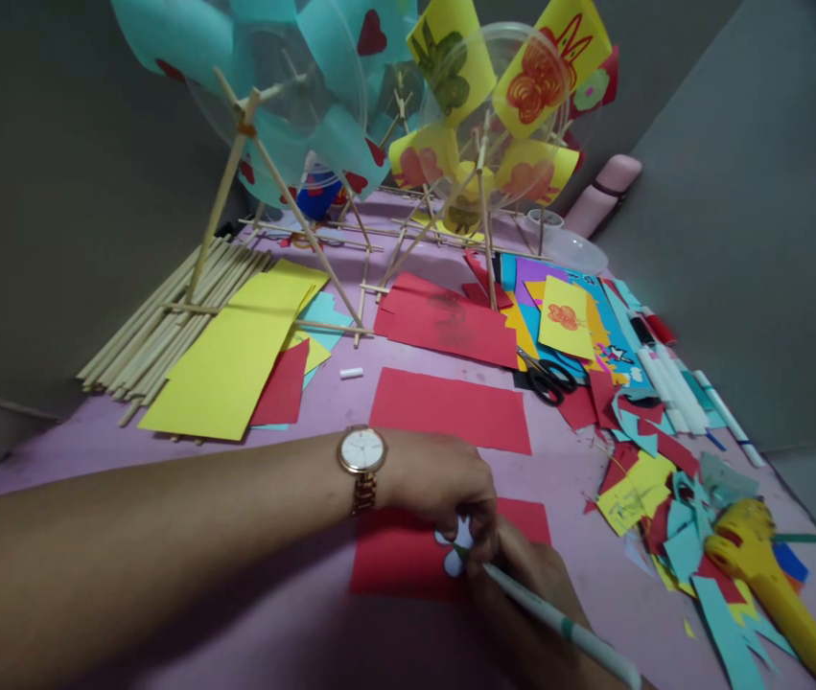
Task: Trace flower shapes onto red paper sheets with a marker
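My left hand [451, 484], with a gold watch [361, 450] on the wrist, is closed, its curled fingers pressing a pale flower-shaped piece [454, 563] down on a red paper sheet [400, 556]. Wrapped round a white marker with a green band [558, 623] is my right hand [523, 575]. The marker's green tip rests at the middle of the flower. Part of the flower is covered by my left fingers. Just beyond lies another red sheet [451, 410], and behind it a third one [447, 321] bears a dark smudged print. A small white cap [351, 373] lies to the left.
Pinwheels with blue paper [342, 48] and yellow paper [454, 57] stand on stick frames at the back. Wooden sticks [155, 321] and yellow sheets [227, 355] lie left. At right are scissors [551, 379], markers [670, 383], paper scraps [638, 489] and a yellow glue gun [774, 575].
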`<act>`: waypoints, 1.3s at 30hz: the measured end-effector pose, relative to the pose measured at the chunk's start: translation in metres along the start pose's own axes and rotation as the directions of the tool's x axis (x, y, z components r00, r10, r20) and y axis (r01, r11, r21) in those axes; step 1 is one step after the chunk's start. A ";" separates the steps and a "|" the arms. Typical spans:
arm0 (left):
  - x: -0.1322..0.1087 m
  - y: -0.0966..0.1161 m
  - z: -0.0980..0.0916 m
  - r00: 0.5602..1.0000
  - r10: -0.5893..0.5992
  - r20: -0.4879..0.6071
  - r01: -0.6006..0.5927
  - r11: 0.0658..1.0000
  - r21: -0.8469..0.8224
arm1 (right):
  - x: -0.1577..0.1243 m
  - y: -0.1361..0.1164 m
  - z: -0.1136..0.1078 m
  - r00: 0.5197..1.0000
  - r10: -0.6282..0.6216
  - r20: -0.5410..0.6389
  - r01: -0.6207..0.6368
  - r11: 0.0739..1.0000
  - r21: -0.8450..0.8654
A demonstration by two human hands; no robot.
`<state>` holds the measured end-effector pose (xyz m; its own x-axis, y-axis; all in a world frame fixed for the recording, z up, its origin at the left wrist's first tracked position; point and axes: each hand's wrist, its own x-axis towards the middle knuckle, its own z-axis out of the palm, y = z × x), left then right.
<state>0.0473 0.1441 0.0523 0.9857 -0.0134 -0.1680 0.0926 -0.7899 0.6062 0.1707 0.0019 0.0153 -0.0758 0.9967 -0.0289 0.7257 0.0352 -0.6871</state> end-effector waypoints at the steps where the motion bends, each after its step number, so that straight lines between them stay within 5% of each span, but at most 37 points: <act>1: 0.000 0.000 0.000 1.000 -0.001 -0.001 0.001 1.000 -0.001 | 0.000 0.000 0.000 1.000 -0.001 0.005 0.001 1.000 -0.004; 17: 0.001 0.004 -0.003 0.999 -0.033 0.030 0.032 0.999 0.023 | 0.000 0.005 -0.001 0.992 -0.126 0.027 0.125 0.992 0.020; 39: 0.000 0.007 -0.001 0.998 -0.067 -0.001 0.067 0.997 0.040 | 0.000 0.004 0.003 0.993 -0.122 0.008 0.122 0.992 -0.015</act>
<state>0.0480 0.1389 0.0572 0.9774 0.0401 -0.2076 0.1527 -0.8130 0.5619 0.1718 0.0015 0.0108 -0.1693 0.9843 0.0491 0.7214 0.1577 -0.6743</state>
